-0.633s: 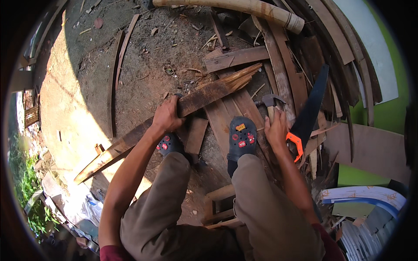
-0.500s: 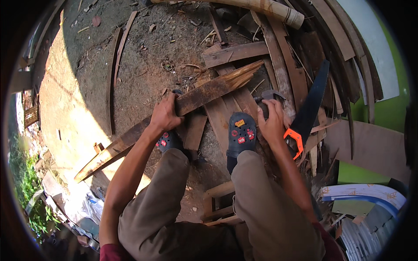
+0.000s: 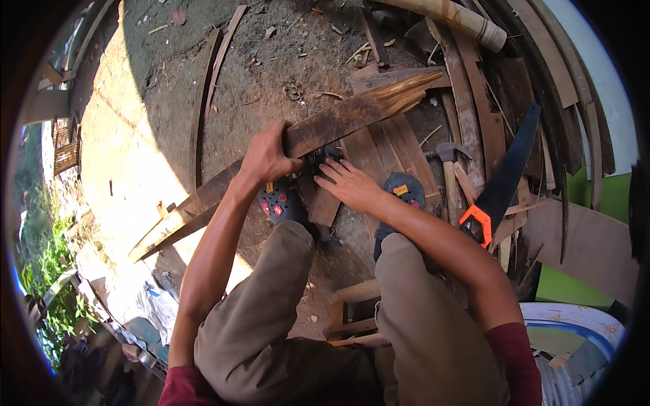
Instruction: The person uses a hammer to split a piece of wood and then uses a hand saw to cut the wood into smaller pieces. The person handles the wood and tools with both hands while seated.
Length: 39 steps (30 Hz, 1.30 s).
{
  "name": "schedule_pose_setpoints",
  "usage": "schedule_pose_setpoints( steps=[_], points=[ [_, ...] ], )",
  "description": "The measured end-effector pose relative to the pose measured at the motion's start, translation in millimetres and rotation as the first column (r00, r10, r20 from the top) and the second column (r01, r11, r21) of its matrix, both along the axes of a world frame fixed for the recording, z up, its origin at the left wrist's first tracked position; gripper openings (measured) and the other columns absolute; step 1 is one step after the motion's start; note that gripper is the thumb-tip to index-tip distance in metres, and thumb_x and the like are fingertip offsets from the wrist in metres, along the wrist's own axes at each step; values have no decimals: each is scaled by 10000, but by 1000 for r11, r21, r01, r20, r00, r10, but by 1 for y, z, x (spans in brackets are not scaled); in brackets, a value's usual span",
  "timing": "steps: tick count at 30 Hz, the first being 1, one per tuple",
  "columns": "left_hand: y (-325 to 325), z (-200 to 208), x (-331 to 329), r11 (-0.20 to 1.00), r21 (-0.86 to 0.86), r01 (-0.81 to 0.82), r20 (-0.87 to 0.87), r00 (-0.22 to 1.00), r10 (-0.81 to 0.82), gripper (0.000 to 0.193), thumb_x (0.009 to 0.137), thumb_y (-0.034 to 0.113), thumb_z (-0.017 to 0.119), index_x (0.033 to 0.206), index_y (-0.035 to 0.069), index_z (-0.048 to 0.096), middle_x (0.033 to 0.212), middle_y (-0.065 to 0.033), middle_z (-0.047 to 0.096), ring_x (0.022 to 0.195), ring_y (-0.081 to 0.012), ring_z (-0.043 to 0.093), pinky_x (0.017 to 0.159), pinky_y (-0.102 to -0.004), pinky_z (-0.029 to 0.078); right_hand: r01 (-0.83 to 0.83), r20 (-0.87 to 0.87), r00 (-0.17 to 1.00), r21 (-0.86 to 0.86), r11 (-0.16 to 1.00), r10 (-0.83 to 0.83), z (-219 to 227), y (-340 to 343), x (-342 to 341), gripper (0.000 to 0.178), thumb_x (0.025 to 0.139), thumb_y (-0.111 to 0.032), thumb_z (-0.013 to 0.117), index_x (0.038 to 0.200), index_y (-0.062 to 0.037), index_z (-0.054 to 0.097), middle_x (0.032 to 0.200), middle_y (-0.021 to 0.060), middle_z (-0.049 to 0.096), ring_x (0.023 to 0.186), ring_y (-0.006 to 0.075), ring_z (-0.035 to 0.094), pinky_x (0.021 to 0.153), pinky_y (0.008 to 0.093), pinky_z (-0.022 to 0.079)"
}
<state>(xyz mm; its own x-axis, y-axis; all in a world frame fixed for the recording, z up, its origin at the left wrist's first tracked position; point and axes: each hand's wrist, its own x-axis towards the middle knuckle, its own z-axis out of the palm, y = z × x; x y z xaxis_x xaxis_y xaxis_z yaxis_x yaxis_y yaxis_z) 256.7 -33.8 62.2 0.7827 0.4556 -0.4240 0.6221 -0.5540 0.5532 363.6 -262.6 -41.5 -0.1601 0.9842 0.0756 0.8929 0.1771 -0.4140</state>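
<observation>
A long, weathered wooden plank (image 3: pixel 335 125) lies aslant in front of me, splintered at its far right end. My left hand (image 3: pixel 267 154) is closed over its near edge, around the middle. Just below the plank, my right hand (image 3: pixel 349 184) stretches out with fingers apart. Its fingertips are at a dark object (image 3: pixel 315 161) partly hidden under the plank; I cannot make out its kind. A short board (image 3: pixel 325 206) lies beneath that hand. To the right, a claw hammer (image 3: pixel 449 153) rests with its wooden handle toward me.
A handsaw (image 3: pixel 508 172) with an orange handle lies at the right. Beyond it are stacked boards (image 3: pixel 484 115) and a bamboo pole (image 3: pixel 467 24). My clogs (image 3: pixel 405 189) stand on either side of the short board. A wooden frame (image 3: pixel 355 294) is between my knees.
My right hand has left the hammer and moved left to the plank's near side. My left hand stays on the plank. The whole view has shifted slightly.
</observation>
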Motion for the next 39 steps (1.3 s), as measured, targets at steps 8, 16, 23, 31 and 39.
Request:
schedule_pose_setpoints(
  steps=[8,16,23,31,39],
  points=[
    [31,44,0,995,-15,-98,39,994,98,775,631,188,852,1316,11,535,1081,-228,684,1020,-362,677,911,-419,515,36,-142,988,-193,981,-64,37,-4,14,483,857,-315,706,1179,29,601,1200,198,621,1177,351,582,1017,435,464],
    [31,50,6,988,33,-152,52,987,150,772,612,169,836,1305,-4,543,1074,-241,684,1028,-367,676,932,-415,512,707,-252,445,-490,510,-859,74,-9,65,792,830,-527,783,1186,141,549,1070,334,640,1053,470,626,935,496,495],
    [3,-1,1,989,111,-100,98,991,89,684,644,182,837,1238,-7,557,1121,-265,674,1067,-422,660,923,-473,511,751,-190,500,-391,532,-845,65,15,85,901,830,-526,789,1330,139,442,1328,342,493,1179,478,555,1006,509,465],
    [-9,-41,5,935,351,53,-61,998,-33,741,659,279,857,1251,14,497,1194,-183,583,1171,-373,558,943,-481,429,752,-323,482,-326,574,-815,43,-16,69,794,855,-413,798,1379,74,453,1295,259,518,1128,419,584,965,466,494],
    [-16,-16,-5,962,271,-14,30,1000,6,817,654,257,844,1348,-6,502,1268,-206,590,1173,-386,565,973,-465,426,792,-411,358,-342,505,-839,73,-66,82,424,914,-227,734,1243,4,600,1120,154,612,969,267,615,820,384,508]
  ],
)
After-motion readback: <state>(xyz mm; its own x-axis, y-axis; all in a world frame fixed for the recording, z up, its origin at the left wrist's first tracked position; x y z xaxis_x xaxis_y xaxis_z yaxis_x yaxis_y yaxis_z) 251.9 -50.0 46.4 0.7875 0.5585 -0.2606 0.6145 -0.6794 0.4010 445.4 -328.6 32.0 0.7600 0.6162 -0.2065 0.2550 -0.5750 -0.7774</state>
